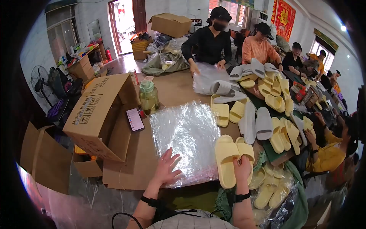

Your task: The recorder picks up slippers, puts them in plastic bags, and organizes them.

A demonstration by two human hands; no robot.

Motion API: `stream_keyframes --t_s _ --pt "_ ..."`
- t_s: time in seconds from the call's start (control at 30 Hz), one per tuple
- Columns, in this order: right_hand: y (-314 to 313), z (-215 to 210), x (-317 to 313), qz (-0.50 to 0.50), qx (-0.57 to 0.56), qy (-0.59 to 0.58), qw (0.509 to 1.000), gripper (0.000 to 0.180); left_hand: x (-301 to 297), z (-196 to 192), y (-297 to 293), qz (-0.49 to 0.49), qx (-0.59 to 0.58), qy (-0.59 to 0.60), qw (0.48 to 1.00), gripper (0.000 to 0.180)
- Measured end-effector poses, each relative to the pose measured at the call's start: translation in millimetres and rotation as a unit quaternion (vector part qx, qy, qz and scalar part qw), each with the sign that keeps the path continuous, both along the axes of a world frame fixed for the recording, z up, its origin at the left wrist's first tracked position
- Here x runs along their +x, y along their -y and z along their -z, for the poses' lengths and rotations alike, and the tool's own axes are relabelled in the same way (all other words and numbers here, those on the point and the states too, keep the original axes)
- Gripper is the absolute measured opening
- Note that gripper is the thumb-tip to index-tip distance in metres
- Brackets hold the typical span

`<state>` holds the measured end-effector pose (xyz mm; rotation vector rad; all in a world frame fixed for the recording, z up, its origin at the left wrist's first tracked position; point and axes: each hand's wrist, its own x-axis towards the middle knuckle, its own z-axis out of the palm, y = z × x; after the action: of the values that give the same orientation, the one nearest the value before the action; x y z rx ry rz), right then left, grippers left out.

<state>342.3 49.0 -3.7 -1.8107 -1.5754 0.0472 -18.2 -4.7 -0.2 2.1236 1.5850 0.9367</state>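
My hands at the near edge of a slipper-covered packing table.

The long tabletop runs away from me, its right side strewn with yellow and grey slippers. An open cardboard box lies on its side at the left edge, a phone and a green-lidded jar just beside it. A stack of clear plastic bags lies before me, reaching the near edge. My left hand rests flat on its near corner, fingers spread wide. My right hand pinches the heel end of a pair of yellow slippers lying just right of the bags.
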Motion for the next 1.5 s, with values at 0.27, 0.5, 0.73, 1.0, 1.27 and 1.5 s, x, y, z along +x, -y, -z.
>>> stream_keyframes --t_s 0.27,0.5,0.73,1.0,1.27,1.5 --pt "0.7 0.9 2.3 0.007 0.016 -0.019 1.0 0.036 11.4 -45.8 1.2 -0.017 0.056 -0.13 0.99 0.052" --pt "2.3 -3.5 -0.7 0.01 0.007 -0.033 0.999 0.036 51.7 -34.2 -0.5 0.036 0.04 -0.114 0.992 0.055" --pt "1.2 -1.6 -1.4 0.007 0.011 -0.03 0.999 0.035 51.5 -8.5 -3.1 0.016 0.058 -0.091 0.994 0.043" --pt "2.2 8.1 5.7 -0.01 0.016 -0.017 1.0 0.032 52.0 -3.9 -6.6 0.001 0.054 -0.031 0.998 0.029" --pt "37.7 15.0 25.4 -0.086 0.078 -0.204 0.972 0.013 50.1 -3.6 -6.4 -0.015 -0.017 0.057 0.998 0.031" --pt "78.3 -52.7 8.3 -0.203 0.067 -0.24 0.947 0.034 51.7 -7.7 -11.1 -0.048 -0.051 0.103 0.992 0.031"
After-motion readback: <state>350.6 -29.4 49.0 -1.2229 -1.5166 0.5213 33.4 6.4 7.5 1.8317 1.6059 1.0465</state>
